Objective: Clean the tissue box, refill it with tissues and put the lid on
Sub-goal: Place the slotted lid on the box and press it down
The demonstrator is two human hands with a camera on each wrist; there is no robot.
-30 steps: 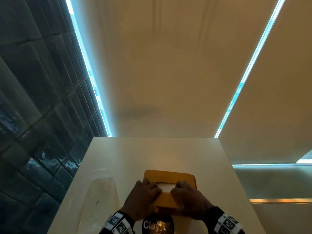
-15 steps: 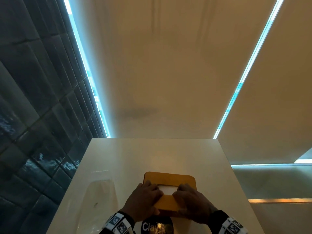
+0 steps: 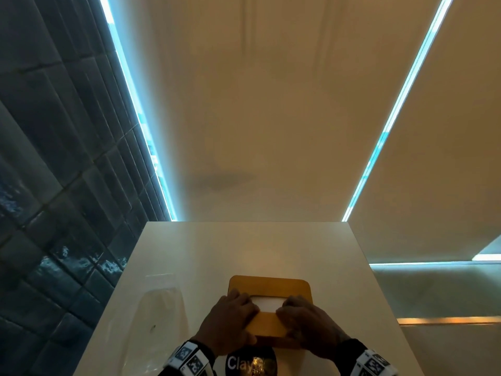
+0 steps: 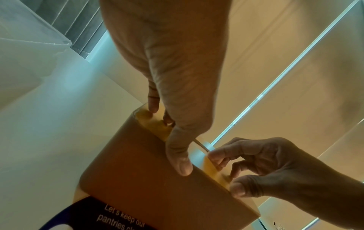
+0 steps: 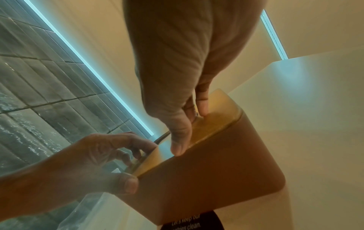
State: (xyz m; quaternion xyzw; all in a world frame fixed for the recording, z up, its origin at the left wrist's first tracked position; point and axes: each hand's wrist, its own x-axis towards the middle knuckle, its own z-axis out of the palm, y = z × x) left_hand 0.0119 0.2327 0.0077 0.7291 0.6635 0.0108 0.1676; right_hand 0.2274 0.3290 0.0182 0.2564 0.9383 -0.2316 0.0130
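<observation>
An orange-brown tissue box stands on the cream counter, with its lid on top. White tissues show through the lid's opening. My left hand grips the lid's left front part, fingers curled on top and thumb on the front. My right hand grips the right front part the same way. The left wrist view shows the left hand with its thumb against the box wall. In the right wrist view the right hand pinches the lid.
A crumpled clear plastic wrapper lies on the counter left of the box. A dark round sticker with white lettering sits just in front of the box. A dark tiled wall borders the counter's left side.
Both hands stay on the lid in nearly the same grip. The view has shifted slightly; nothing else has visibly moved.
</observation>
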